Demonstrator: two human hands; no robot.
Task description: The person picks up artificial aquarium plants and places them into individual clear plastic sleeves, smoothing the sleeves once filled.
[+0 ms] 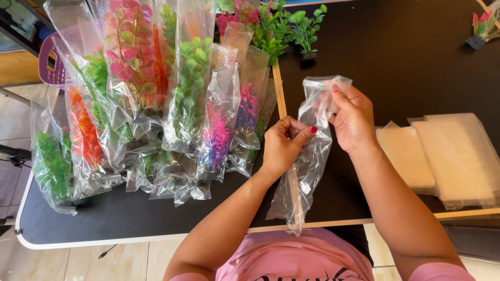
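Clear plastic, thin and crinkled, is what both hands are closed on: an empty bag [308,156] held up over the black table [406,57]. The left hand [284,145] pinches the bag's edge about midway up, thumb pressed against curled fingers, a ring on one finger and red polish on the thumbnail. The right hand [353,120], at two o'clock from the left and just beside it, grips the bag's upper part near its open mouth, fingertips pressed into the film. The mouth stands at twelve o'clock above the hands; the tail hangs toward six o'clock, past the table's near edge and in front of the person's pink shirt [307,257].

At three o'clock from the hands, well apart, two stacks of flat bags [448,156] lie on the table, side by side and overlapping. At nine o'clock, a spread of bagged plants [177,104] covers the left table [104,218]: artificial sprigs in green, orange, pink and purple, each in its own clear sleeve, lying overlapped with their bases toward the person. At twelve o'clock, loose green plants [291,26] stand unwrapped on dark bases. Another small plant [484,28] sits at the far two o'clock corner. A purple calculator [51,65] shows at ten o'clock behind the bagged ones.
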